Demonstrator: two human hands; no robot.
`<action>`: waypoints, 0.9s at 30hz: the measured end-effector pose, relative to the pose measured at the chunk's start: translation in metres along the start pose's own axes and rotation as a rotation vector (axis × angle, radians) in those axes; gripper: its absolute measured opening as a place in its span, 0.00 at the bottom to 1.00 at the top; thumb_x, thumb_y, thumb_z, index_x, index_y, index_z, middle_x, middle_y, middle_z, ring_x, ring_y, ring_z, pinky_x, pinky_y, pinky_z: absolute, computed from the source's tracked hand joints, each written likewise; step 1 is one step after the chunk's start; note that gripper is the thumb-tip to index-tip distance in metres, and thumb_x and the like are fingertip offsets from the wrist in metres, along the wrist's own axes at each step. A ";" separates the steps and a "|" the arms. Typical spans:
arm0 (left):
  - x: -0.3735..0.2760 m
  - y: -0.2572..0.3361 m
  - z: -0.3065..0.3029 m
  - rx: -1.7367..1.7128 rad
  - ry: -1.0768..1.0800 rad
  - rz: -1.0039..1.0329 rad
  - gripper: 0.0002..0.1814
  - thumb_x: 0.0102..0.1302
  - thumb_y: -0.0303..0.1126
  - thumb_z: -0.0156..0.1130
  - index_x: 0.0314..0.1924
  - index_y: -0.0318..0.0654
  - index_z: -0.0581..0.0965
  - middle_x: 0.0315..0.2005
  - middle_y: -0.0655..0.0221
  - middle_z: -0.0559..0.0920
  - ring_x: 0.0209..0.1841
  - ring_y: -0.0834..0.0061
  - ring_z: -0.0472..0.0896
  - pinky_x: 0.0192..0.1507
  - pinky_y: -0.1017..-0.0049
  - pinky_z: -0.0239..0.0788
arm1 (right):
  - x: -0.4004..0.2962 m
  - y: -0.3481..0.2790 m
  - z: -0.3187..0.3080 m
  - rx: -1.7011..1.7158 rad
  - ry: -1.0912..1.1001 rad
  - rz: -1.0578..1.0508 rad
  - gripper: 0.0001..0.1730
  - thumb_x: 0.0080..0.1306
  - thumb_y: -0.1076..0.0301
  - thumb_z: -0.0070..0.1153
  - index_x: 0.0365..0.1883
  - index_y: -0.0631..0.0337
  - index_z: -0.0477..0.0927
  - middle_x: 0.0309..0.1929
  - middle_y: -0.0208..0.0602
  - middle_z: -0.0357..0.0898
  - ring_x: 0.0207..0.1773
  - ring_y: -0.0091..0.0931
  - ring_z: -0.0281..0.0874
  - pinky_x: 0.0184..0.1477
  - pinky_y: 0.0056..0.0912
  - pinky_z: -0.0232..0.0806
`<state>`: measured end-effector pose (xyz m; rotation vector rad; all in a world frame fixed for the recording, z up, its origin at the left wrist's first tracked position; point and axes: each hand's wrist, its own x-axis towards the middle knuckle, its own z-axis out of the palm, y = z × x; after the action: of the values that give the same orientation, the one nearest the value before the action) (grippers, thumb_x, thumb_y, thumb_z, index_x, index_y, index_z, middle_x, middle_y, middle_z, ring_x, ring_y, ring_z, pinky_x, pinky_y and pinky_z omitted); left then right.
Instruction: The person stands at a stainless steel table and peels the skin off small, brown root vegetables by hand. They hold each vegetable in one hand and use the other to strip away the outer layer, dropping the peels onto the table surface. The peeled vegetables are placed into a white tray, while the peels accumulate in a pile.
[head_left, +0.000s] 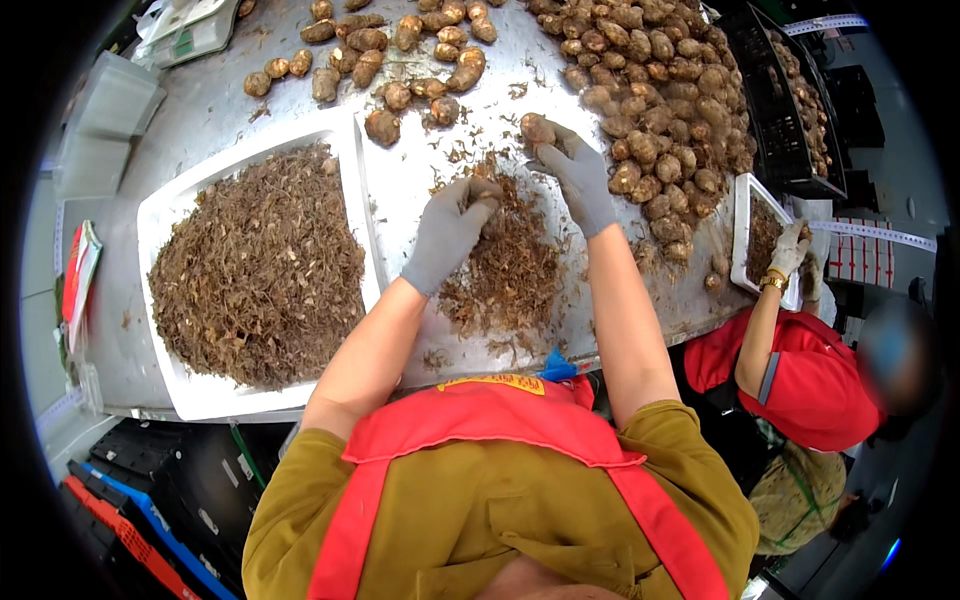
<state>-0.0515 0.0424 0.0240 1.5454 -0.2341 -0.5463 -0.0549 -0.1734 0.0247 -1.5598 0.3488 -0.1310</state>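
Observation:
My left hand (455, 229), in a grey glove, is curled above a loose heap of brown root fibres and skins (514, 277); something brown shows at its fingertips, too hidden to name. Farther up and to the right, my right hand (574, 169), gloved alike, grips a taro corm (538, 130) between thumb and fingers. Trimmed taro corms (367, 67) lie scattered at the top of the metal table (397, 262). A large pile of hairy taro corms (667, 97) covers its right side. To my left, a white foam box (356, 165) holds a mound of fibrous peelings (262, 262).
A co-worker in a red apron (817, 382) stands at the right, one gloved hand (789, 249) by a small white foam box (742, 225). A black crate (780, 112) of corms stands beyond the pile. A scale (187, 34) and clear plastic bins (105, 124) are at the upper left.

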 end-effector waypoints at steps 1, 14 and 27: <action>-0.002 0.009 0.000 -0.018 0.032 0.012 0.12 0.69 0.28 0.59 0.49 0.31 0.82 0.36 0.70 0.86 0.38 0.83 0.80 0.43 0.81 0.72 | -0.014 -0.008 0.004 0.144 -0.033 0.022 0.28 0.68 0.68 0.56 0.65 0.72 0.71 0.56 0.43 0.79 0.56 0.31 0.80 0.61 0.36 0.72; -0.016 0.040 0.013 -0.168 0.137 0.138 0.15 0.62 0.31 0.69 0.45 0.29 0.83 0.33 0.67 0.87 0.35 0.81 0.82 0.40 0.79 0.74 | -0.111 -0.044 0.041 -0.213 0.184 -0.262 0.25 0.60 0.73 0.68 0.56 0.66 0.79 0.52 0.39 0.82 0.55 0.26 0.79 0.59 0.28 0.69; -0.027 0.053 0.018 0.425 0.247 0.485 0.07 0.60 0.28 0.65 0.38 0.34 0.79 0.26 0.64 0.82 0.27 0.78 0.78 0.31 0.75 0.71 | -0.124 -0.052 0.058 -0.280 0.340 -0.421 0.20 0.63 0.75 0.64 0.53 0.70 0.79 0.50 0.40 0.80 0.50 0.27 0.79 0.56 0.28 0.71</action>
<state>-0.0734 0.0356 0.0815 1.8645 -0.5415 0.0878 -0.1481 -0.0820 0.0919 -1.8757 0.3080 -0.7061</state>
